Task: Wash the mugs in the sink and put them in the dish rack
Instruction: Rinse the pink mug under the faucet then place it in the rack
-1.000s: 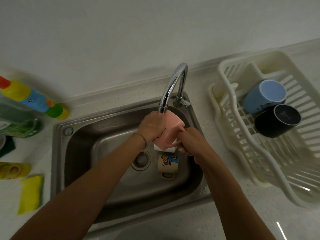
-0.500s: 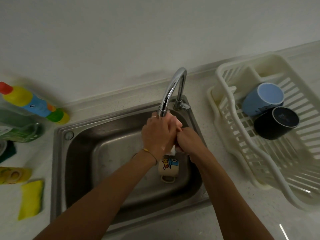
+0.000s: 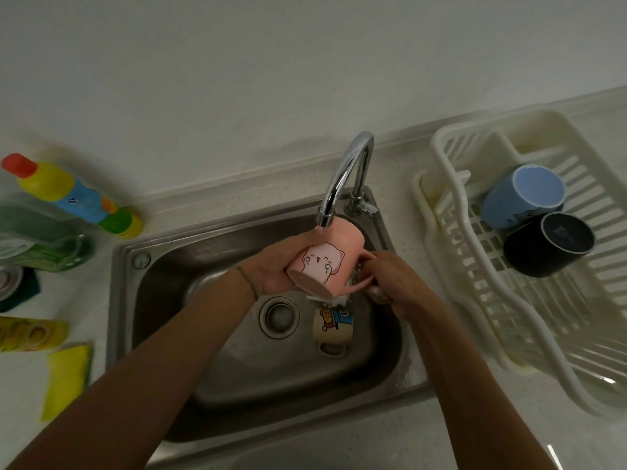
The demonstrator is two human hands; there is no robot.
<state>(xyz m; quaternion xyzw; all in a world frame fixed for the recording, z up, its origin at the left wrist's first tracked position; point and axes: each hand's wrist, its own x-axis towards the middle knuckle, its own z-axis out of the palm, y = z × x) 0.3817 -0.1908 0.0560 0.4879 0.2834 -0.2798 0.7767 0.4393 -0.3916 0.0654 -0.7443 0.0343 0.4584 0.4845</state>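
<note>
From the head camera, the left hand holds the body of the pink mug with curled fingers, just under the tap and above the sink. The right hand grips the handle of this mug. A beige mug lies in the sink near the drain. In the dish rack a blue mug and a black mug lie touching each other.

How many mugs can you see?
4. The pink mug is held under the tap by both hands, a cream mug lies in the sink, and the blue mug and black mug lie in the dish rack.
</note>
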